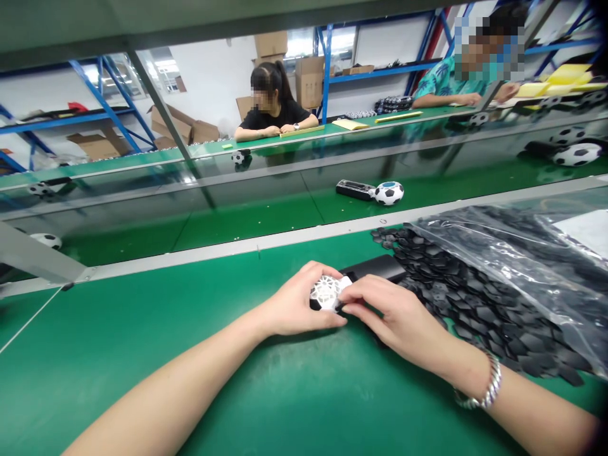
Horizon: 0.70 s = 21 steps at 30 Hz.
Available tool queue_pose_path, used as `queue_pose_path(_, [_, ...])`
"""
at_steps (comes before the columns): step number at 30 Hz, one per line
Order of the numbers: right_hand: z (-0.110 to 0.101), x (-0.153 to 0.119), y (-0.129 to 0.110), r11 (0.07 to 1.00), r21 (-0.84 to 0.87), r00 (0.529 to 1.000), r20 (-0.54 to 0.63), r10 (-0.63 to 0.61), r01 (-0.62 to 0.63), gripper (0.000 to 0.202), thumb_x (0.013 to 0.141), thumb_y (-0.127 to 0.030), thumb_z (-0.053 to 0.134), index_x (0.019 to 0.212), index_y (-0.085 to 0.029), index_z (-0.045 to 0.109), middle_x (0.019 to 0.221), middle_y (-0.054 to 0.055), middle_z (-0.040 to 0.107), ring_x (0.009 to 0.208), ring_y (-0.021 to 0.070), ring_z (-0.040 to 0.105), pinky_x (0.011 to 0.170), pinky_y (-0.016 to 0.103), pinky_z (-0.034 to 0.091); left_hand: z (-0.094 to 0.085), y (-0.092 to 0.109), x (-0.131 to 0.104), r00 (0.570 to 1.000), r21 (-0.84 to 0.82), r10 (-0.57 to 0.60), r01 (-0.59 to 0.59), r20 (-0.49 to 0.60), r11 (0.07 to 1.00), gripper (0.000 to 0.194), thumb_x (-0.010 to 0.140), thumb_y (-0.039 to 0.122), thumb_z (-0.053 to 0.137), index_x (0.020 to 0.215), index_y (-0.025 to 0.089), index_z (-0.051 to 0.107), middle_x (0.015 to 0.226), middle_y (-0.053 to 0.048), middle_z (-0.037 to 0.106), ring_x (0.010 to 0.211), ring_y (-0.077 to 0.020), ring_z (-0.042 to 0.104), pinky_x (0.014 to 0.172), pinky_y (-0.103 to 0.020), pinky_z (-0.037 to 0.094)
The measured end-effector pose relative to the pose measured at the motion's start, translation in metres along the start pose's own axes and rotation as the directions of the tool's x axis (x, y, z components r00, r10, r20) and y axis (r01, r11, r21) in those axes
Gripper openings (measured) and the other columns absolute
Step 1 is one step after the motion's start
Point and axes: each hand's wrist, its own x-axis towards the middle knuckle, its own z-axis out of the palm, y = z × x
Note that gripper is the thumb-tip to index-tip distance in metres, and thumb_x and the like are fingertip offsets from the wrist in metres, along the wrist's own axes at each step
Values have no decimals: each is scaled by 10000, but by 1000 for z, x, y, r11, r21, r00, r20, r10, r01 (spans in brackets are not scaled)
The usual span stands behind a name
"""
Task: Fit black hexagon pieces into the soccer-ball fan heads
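Observation:
My left hand (304,301) curls around a small white ball with a lattice surface and black patches (325,292), gripping it just above the green table. At the ball's right side my right hand (384,310) pinches with thumb and forefinger; whatever lies between those fingertips is mostly hidden. A black handle-like piece (380,268) extends behind the ball to the right, partly covered by my right hand. Beyond it spreads a pile of loose black flat pieces (479,304), several of them pentagon-shaped.
A clear plastic bag (517,253) lies over part of the pile. Past the metal rail (285,240), a green conveyor (266,218) carries a soccer-ball item with a black handle (370,191). Two people sit across the line, and a metal post (38,253) stands at left.

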Motion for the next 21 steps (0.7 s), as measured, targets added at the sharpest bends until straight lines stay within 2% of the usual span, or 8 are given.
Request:
queue_pose_path(2, [2, 1, 0, 999, 36, 999, -28, 21, -20, 115, 850, -150, 502, 831, -212, 596, 789, 21, 633, 766, 159, 581, 695, 286, 471, 3, 1, 0, 999, 3, 4, -4, -33, 1000, 487, 652, 313, 710, 1079, 222, 494, 1083, -36, 500, 1019, -201, 490, 906, -333, 395])
queue_pose_path(9, [2, 4, 3, 989, 123, 996, -30, 85, -81, 112, 831, -159, 527, 776, -212, 608, 758, 10, 618, 742, 154, 576, 667, 273, 457, 12, 3, -1, 992, -13, -11, 9, -126, 1000, 390, 662, 187, 647, 1026, 224, 511, 1050, -27, 518, 986, -199, 504, 883, -340, 407])
queue_pose_path(16, [0, 16, 3, 942, 118, 949, 84, 305, -313, 96, 758, -171, 607, 672, -208, 586, 684, -20, 596, 647, 144, 562, 606, 258, 432, 13, 2, 1, 989, -44, 7, -14, -147, 999, 382, 643, 128, 634, 998, 213, 524, 1029, -32, 524, 995, -201, 495, 886, -338, 401])
queue_pose_path(18, [0, 13, 4, 947, 116, 953, 75, 293, -300, 93, 771, -213, 594, 679, -209, 583, 692, -8, 601, 644, 152, 564, 604, 266, 445, 15, 0, -1, 985, -46, 17, -25, -174, 999, 393, 629, 130, 643, 997, 209, 532, 1024, -35, 528, 987, -205, 500, 886, -345, 405])
queue_pose_path(21, [-2, 2, 8, 985, 73, 986, -33, 162, -160, 134, 808, -333, 554, 760, -216, 597, 781, 40, 623, 675, 179, 580, 577, 279, 478, 20, -3, -3, 973, -87, 17, -38, -228, 995, 428, 579, 161, 700, 982, 212, 567, 1000, -32, 547, 964, -216, 524, 882, -352, 423])
